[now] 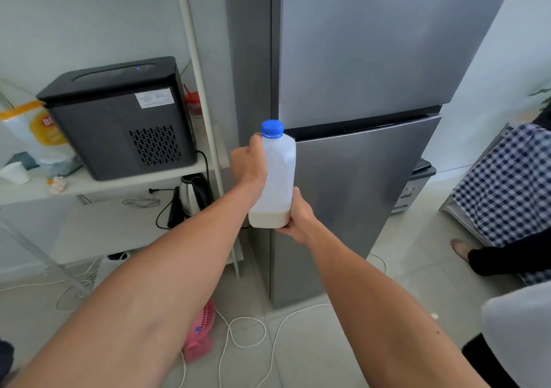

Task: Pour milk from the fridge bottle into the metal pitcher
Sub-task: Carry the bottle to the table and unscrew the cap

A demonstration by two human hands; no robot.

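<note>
A translucent plastic milk bottle (277, 178) with a blue cap (272, 128) is held upright in front of the shut steel fridge (363, 89). Only a thin layer of milk lies at its bottom. My left hand (249, 163) grips the bottle's upper left side near the handle. My right hand (299, 220) cups its lower right corner and base. No metal pitcher is in view.
A white shelf (89, 183) at the left carries a black appliance (119, 116), a yellow bag and a cup, with a kettle (192, 193) below. White cables and a pink fan (199, 331) lie on the floor. A seated person in checked cloth (507, 184) is at the right.
</note>
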